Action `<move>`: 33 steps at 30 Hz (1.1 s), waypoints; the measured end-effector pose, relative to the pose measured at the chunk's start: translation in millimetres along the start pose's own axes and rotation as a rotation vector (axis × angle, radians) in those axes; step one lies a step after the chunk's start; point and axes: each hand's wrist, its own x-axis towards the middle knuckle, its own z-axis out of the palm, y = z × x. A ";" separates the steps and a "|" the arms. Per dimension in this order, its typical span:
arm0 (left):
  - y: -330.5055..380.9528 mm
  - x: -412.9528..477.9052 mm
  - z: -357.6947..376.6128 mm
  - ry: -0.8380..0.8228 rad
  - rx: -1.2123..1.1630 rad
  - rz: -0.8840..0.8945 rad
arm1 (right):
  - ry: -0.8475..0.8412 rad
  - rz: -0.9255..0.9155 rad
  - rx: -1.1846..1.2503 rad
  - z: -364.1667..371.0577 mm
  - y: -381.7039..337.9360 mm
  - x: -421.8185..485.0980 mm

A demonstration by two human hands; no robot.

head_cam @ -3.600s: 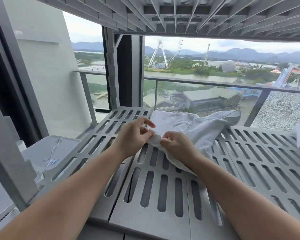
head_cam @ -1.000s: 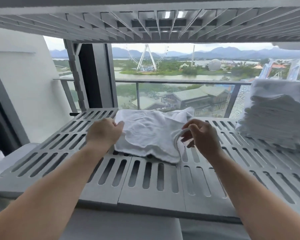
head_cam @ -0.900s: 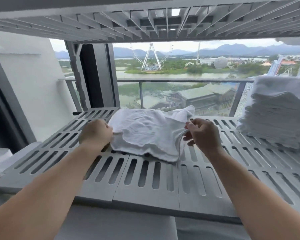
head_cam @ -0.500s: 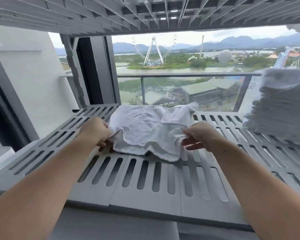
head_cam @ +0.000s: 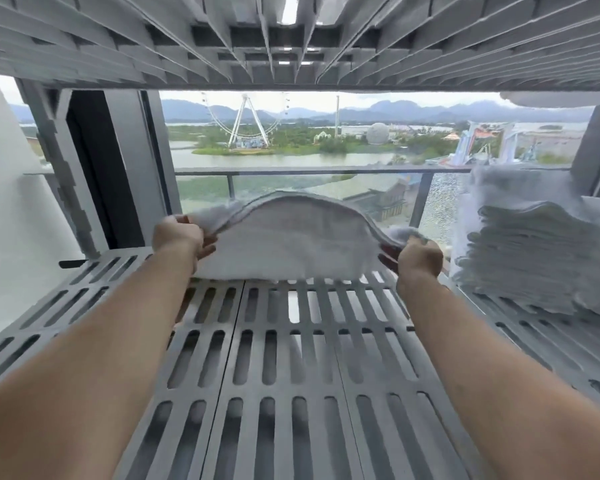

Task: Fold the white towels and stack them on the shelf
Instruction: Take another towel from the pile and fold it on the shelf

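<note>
A white towel (head_cam: 288, 237) hangs lifted above the grey slotted shelf (head_cam: 284, 368), bowed upward in the middle, its lower edge just over the slats. My left hand (head_cam: 177, 235) grips its left end and my right hand (head_cam: 418, 259) grips its right end. At the right on the same shelf stands a tall stack of folded white towels (head_cam: 534, 251), close beside my right hand.
Another slotted shelf (head_cam: 291, 39) runs low overhead. Behind the shelf are a glass balcony railing (head_cam: 326, 172) and a dark door frame (head_cam: 97, 161) at the left. A white wall (head_cam: 11, 209) bounds the left side.
Both hands have lifted the towel off the shelf and drawn its ends apart; half a second ago it lay crumpled on the slats. The view has tilted upward.
</note>
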 end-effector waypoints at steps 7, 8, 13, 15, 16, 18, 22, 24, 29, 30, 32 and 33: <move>-63.6 -20.5 5.8 0.000 0.422 0.074 | -0.424 0.007 -0.650 -15.7 35.8 4.5; -63.9 -24.6 5.7 0.029 0.476 0.129 | -0.459 0.005 -0.684 -17.2 33.2 6.5; -63.8 -56.1 8.7 0.073 0.589 0.166 | -0.665 0.128 -0.717 -20.7 18.0 11.5; -60.9 -68.5 14.7 -0.032 0.510 0.000 | -0.768 0.198 -0.719 -19.7 14.0 10.3; -58.0 -74.5 17.2 -0.107 0.459 -0.100 | -0.812 0.231 -0.739 -18.4 14.0 10.1; -55.1 -81.7 19.1 -0.214 0.437 -0.214 | -0.852 0.283 -0.818 -15.3 16.4 10.7; -52.5 -82.2 19.3 -0.262 0.438 -0.229 | -0.954 0.392 -0.894 -7.6 17.0 9.3; -50.3 -75.4 26.2 -0.262 0.355 -0.216 | -1.004 0.479 -0.895 -5.8 15.5 10.1; -30.8 -60.1 54.5 -0.408 -0.026 -0.213 | -0.975 0.475 -0.509 8.1 8.8 22.3; -20.0 -56.7 60.2 -0.459 -0.101 -0.146 | -0.865 0.370 -0.311 16.5 7.7 28.5; 2.7 -48.4 69.6 -0.502 -0.248 0.008 | -0.626 0.118 -0.065 29.9 1.9 39.4; 10.4 -42.3 72.7 -0.511 -0.309 0.045 | -0.581 0.061 -0.025 32.8 0.3 41.9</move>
